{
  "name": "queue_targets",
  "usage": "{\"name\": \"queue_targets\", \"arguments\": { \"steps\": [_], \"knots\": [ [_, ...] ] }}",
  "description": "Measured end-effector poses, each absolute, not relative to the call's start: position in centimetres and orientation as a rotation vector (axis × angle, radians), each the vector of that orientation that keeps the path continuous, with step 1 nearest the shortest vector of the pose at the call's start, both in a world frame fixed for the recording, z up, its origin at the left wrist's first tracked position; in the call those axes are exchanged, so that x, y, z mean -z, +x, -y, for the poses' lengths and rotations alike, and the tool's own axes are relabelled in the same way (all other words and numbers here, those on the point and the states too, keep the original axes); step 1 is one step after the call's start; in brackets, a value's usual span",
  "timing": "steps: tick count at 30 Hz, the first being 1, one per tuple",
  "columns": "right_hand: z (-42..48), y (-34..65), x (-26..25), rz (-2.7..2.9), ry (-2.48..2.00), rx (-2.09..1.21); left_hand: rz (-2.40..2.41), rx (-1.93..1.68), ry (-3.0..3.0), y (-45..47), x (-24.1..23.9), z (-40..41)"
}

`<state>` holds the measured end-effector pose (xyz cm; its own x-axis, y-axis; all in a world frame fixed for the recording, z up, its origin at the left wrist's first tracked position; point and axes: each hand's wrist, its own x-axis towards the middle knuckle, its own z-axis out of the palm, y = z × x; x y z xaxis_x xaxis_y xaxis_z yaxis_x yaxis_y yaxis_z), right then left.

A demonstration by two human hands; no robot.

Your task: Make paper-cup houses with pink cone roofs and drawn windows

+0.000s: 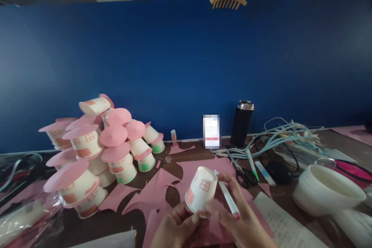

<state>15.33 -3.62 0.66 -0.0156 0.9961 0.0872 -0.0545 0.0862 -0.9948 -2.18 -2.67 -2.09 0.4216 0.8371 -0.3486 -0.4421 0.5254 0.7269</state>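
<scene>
A white paper cup [201, 188], upside down and tilted, has red window outlines and a red filled patch drawn on its side. My left hand [177, 226] grips it near its lower rim, thumb in front. A white felt-tip marker with a red end [228, 198] is tucked in my right hand [240, 213], whose fingertips also reach the cup's lower edge. Beneath both hands lies pink paper [215, 164]. Stacked on the left are several similar cups with pink cone roofs [114, 135], a few of them with green patches near the rim.
Pink paper scraps [157, 186] lie left of my hands. Scissors [247, 176], a green-tipped marker [252, 166], a black bottle [241, 126], pale blue cables [279, 135] and nested white cups [322, 190] are to the right. A blue partition [162, 58] stands behind.
</scene>
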Motion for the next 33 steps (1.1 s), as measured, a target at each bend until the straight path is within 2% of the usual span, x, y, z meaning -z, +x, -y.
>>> {"name": "queue_targets", "arguments": {
  "steps": [5,9,13,16,24,28,33],
  "knots": [
    [3.3,15.9,-0.4,1.301,-1.168,-0.983,-1.029,-0.604,1.16,-4.1,-0.8,2.8],
    [3.4,16.4,-0.4,1.634,-1.138,-0.669,-1.359,-0.786,1.667,-6.1,-5.5,2.7],
    [4.3,15.7,-0.5,1.81,-1.111,-0.725,-1.341,-0.715,1.922,-5.6,-8.0,3.0],
    [4.9,14.9,-0.6,1.807,-1.125,-0.81,-1.347,-0.567,1.909,-3.9,-7.6,3.0],
    [4.1,15.6,-0.4,1.75,-1.143,-0.62,-1.393,-0.751,1.859,-4.4,-6.6,1.6],
    [3.2,16.7,0.4,1.49,-1.058,-0.599,-1.467,-0.732,1.875,-5.0,-6.5,1.1],
    [3.1,17.3,1.0,1.478,-1.018,-0.596,-1.349,-0.66,1.853,-3.9,-4.5,1.4]
  ]
}}
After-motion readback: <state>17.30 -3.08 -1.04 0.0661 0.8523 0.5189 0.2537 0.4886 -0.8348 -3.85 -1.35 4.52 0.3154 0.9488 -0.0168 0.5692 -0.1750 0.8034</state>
